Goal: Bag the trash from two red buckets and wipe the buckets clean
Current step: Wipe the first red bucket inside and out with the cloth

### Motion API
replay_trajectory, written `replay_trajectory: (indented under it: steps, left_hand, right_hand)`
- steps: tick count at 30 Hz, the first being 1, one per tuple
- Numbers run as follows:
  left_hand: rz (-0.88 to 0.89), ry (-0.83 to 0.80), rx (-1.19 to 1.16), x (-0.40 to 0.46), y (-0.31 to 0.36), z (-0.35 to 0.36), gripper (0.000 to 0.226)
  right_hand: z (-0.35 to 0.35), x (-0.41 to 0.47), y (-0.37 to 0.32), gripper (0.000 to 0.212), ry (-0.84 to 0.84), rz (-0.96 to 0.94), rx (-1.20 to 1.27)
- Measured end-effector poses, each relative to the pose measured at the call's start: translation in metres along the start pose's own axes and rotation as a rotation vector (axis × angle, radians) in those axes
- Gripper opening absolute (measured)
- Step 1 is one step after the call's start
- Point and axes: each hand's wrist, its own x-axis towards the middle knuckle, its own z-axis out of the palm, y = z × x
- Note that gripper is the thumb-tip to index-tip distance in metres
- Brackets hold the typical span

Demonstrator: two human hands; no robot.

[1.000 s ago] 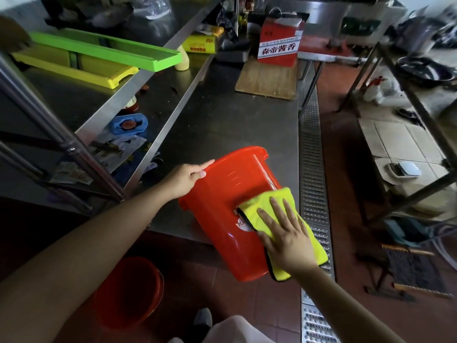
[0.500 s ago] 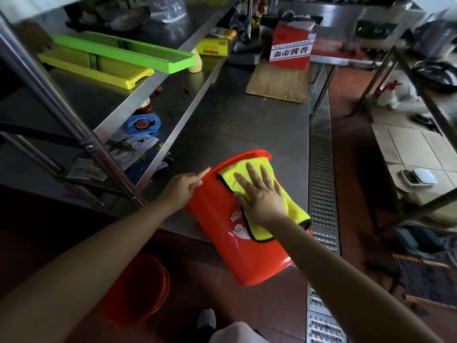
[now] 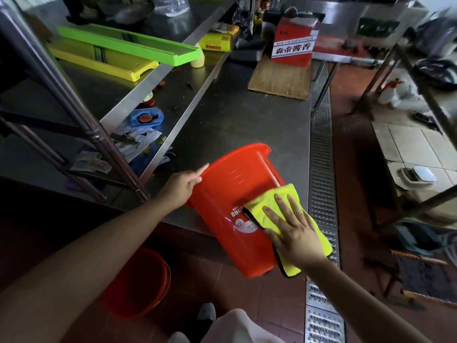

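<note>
Standing beside the steel worktop [image 3: 247, 115], what worries me first is how far the red bucket [image 3: 230, 206] hangs off its near edge. It lies tipped on its side, mouth towards the back of the worktop, base jutting out over the tiled floor [image 3: 351, 219] and the floor drain grate [image 3: 321, 184]. Only the rim end seems to rest on steel, so I'd guess the bucket would slide or roll off if the steadying grip let go or a hard downward wipe levered the base.

The second red bucket [image 3: 138, 280] stands on the floor below, in shadow near the person's foot; a dropped bucket might land on it, or a step back could kick it over. Whether it has been wiped I cannot tell.

The yellow cloth [image 3: 269, 206] is spread over the outer wall of the tipped bucket, beside the white label. Its lower corner dangles past the bucket's base, so it could slip free and fall onto the grate, picking up dirt that then goes back on the plastic.

As for the hands, the left hand [image 3: 183, 186] has its fingers curled around the bucket's rim, forefinger stretched along it. The right hand [image 3: 291, 229] lies flat with fingers spread, pressing the cloth to the bucket, not clutching it. A smooth wall gives little purchase, so I'd expect the palm might skid.
</note>
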Motion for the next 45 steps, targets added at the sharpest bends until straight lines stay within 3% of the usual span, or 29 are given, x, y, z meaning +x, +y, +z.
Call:
replay_trajectory:
  steps: [4, 7, 12, 17, 22, 28, 36, 42, 45]
  left_hand:
    - [0.053, -0.115, 0.136, 0.006, -0.001, -0.016, 0.045]
    - [0.057, -0.185, 0.207, 0.03, 0.017, -0.033, 0.067]
    - [0.048, -0.234, 0.26, 0.092, 0.086, -0.012, 0.053]
    - [-0.106, -0.225, 0.361, 0.12, 0.131, 0.024, 0.043]
    - [-0.136, -0.092, 0.268, 0.107, 0.129, 0.035, 0.034]
    - [0.032, -0.086, 0.033, 0.089, 0.121, 0.025, 0.031]
    - [-0.027, -0.05, -0.203, 0.072, 0.109, 0.024, 0.036]
    - [-0.012, -0.126, -0.09, 0.087, 0.103, 0.012, 0.032]
    - [0.025, -0.165, -0.003, 0.106, 0.111, 0.006, 0.042]
  right_hand:
    - [-0.001, -0.008, -0.002, 0.057, -0.003, -0.004, -0.013]
    - [0.002, -0.012, -0.01, 0.057, 0.008, -0.016, -0.046]
    - [0.014, -0.02, -0.036, 0.059, 0.029, -0.073, -0.117]
    - [0.02, -0.027, -0.052, 0.065, 0.041, -0.087, -0.145]
    - [0.012, -0.016, -0.055, 0.067, 0.015, -0.03, -0.078]
    - [0.007, 0.035, -0.057, 0.066, 0.008, 0.075, -0.033]
    - [-0.006, 0.092, -0.046, 0.069, -0.048, 0.084, -0.154]
    - [-0.001, 0.093, -0.05, 0.068, -0.084, 0.058, -0.205]
    - [0.004, 0.091, -0.056, 0.067, -0.074, 0.049, -0.222]
